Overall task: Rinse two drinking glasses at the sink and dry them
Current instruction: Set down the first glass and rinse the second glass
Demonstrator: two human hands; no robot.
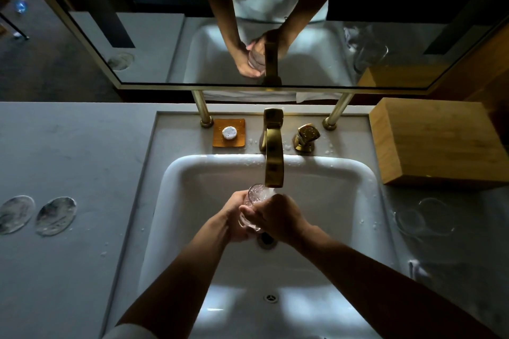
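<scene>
A clear drinking glass (256, 195) is held tilted under the brass faucet (273, 157), with water running into its mouth over the white sink (192, 173). My left hand (234, 217) grips the glass from the left and below. My right hand (275, 217) wraps around it from the right. A second clear glass (424, 217) stands on the counter right of the sink, hard to make out in the dim light.
A brass tap handle (305, 136) sits right of the faucet. An amber soap dish (229, 133) with a round white soap lies to its left. A wooden box (440, 143) stands at the back right. Two round coasters (35, 215) lie on the left counter. A mirror hangs behind.
</scene>
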